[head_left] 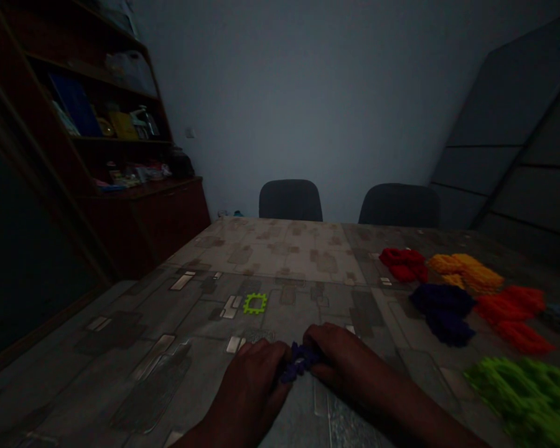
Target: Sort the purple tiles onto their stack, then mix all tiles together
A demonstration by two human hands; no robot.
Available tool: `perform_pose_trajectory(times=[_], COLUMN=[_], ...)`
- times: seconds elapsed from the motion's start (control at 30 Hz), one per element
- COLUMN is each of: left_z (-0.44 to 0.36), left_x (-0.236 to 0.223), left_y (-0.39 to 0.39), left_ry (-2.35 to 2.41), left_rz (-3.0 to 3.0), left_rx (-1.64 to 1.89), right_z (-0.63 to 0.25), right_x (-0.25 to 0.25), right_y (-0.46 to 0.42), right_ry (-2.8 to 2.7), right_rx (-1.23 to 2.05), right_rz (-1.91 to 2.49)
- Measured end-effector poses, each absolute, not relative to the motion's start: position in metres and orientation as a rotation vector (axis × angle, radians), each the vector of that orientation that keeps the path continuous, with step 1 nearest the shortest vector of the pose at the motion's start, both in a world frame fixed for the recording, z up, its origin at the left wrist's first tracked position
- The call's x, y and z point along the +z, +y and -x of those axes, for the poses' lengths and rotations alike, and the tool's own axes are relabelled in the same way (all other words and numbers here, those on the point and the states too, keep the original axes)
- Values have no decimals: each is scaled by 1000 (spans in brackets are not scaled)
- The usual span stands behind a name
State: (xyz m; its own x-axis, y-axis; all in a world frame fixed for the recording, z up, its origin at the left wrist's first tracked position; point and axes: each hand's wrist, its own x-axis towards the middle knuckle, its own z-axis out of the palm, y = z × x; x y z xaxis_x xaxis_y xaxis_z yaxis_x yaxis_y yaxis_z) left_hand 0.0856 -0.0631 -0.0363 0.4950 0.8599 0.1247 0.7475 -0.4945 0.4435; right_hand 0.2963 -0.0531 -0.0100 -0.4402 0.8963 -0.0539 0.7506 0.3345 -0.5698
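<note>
Between my two hands are purple toothed plastic pieces point(302, 361), held just above the near part of the table. My left hand point(257, 378) is closed on their left end, thumb below and fingers on top. From the other side my right hand point(336, 353) pinches the right end. The fingers cover much of the purple shape, so I cannot tell how many pieces are joined. Beyond my left hand, a single lime-green square frame piece point(245, 305) with toothed edges lies flat on the tablecloth.
Piles of similar pieces line the table's right side: red point(404, 264), yellow-orange point(466, 270), dark purple point(443, 311), orange-red point(513, 314) and green point(527, 395). The patterned tablecloth point(289, 261) covers the table. Two grey chairs point(290, 200) stand behind it; a wooden shelf unit point(168, 211) is at left.
</note>
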Motion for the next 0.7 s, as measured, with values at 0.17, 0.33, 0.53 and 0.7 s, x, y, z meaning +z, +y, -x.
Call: perform_pose_trajectory(times=[0.17, 0.33, 0.53, 0.7], left_z=[-84, -82, -74, -69], left_x=[-38, -39, -53, -65], left_y=[-64, -62, -56, -52], left_ry=[1343, 1342, 1307, 1290], left_rz=[-2388, -2380, -2441, -2478], left_rx=[529, 585, 679, 761], right_z=[-294, -292, -291, -291], right_x=[-10, -24, -28, -28], right_y=[-59, -63, -65, -65], right_ry=[-2295, -2291, -2284, -2296], right_rx=[721, 589, 540, 524], right_rz=[1553, 1535, 1544, 1539])
